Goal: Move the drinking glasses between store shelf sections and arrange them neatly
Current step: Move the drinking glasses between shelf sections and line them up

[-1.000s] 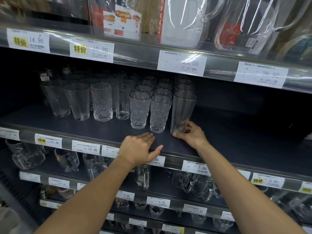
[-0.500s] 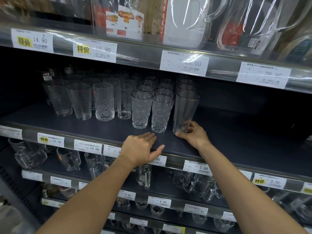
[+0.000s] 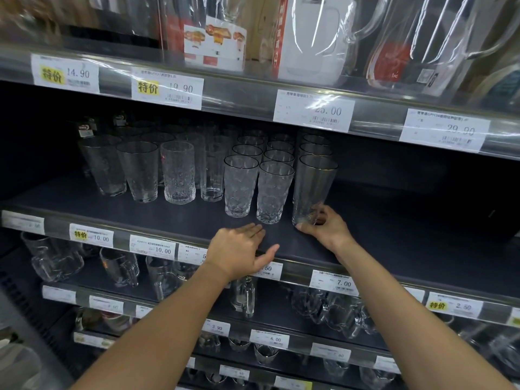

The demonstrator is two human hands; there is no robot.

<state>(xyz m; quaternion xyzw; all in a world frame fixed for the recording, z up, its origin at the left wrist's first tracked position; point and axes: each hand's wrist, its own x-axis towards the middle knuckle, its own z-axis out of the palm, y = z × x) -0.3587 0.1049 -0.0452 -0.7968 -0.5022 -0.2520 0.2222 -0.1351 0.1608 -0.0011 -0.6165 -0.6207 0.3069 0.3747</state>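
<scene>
**Dark store shelf, right hand at the base of a tall glass**

Dark grey shelving (image 3: 394, 220) runs across a store aisle. Its front rail carries white price tags (image 3: 333, 282), some with yellow marks. Wrapped glass pitchers (image 3: 315, 38) stand on the level above, and handled glass mugs (image 3: 121, 266) on the level below. Drinking glasses (image 3: 140, 170) stand on the left and middle of the dark shelf, in rows running to the back. At the front, two patterned glasses (image 3: 240, 187) stand side by side. Just right of them is a taller gold-rimmed glass (image 3: 313, 184), upright at the head of its own row.

The right hand (image 3: 327, 230) holds this gold-rimmed glass at its base, with the thumb low across the front and the fingers curled round the back, visible through the glass. The left hand (image 3: 239, 253) lies palm down at the shelf's front edge, just before the patterned glasses. Its fingers are straight and together, the thumb is spread sideways, and it holds nothing.
</scene>
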